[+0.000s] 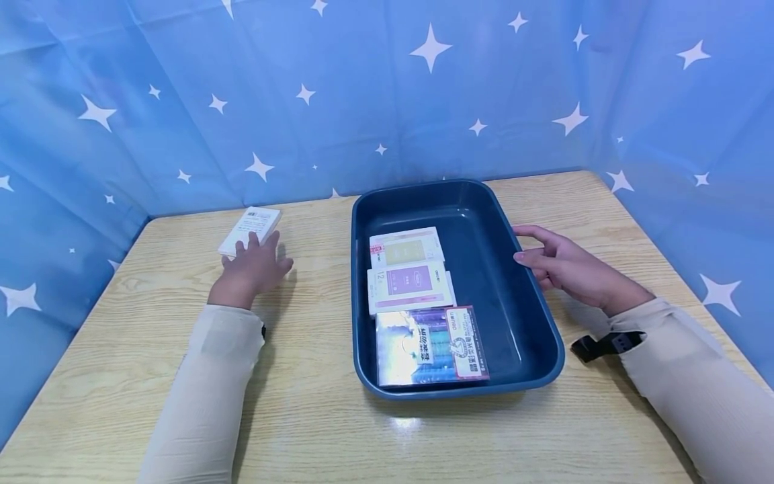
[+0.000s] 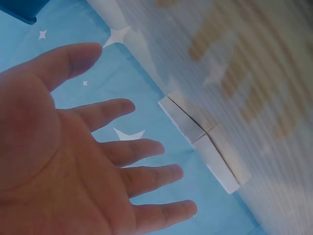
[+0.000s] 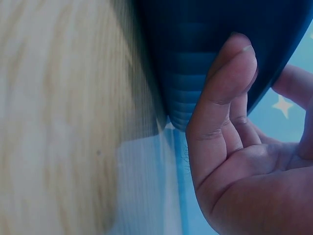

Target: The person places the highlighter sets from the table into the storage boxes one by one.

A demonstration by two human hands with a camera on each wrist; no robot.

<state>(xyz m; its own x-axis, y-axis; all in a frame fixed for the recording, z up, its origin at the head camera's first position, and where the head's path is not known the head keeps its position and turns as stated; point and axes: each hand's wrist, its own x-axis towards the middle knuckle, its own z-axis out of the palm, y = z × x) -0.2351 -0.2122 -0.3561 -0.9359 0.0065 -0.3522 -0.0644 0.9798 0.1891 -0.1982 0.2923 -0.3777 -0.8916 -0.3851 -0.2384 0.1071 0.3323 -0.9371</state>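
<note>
My left hand (image 1: 249, 269) hovers with spread fingers at the near end of a white box (image 1: 250, 228) printed with small text and a barcode. In the left wrist view, the palm faces the camera with nothing in it, and the white box (image 2: 198, 142) lies beyond the fingertips. My right hand (image 1: 565, 265) grips the right side of a dark blue plastic tray (image 1: 504, 323), thumb at the rim and fingers bent against the outer wall (image 3: 190, 63). Inside the tray's left half lie a yellow-labelled white box (image 1: 405, 250), a purple-labelled white box (image 1: 411, 286) and a shiny highlighter pack (image 1: 429, 346).
A light wood-grain table (image 1: 302, 403) carries everything. Blue cloth with white stars (image 1: 363, 87) hangs along the back and both sides of the table. A black strap piece (image 1: 605, 346) sticks out at the right sleeve.
</note>
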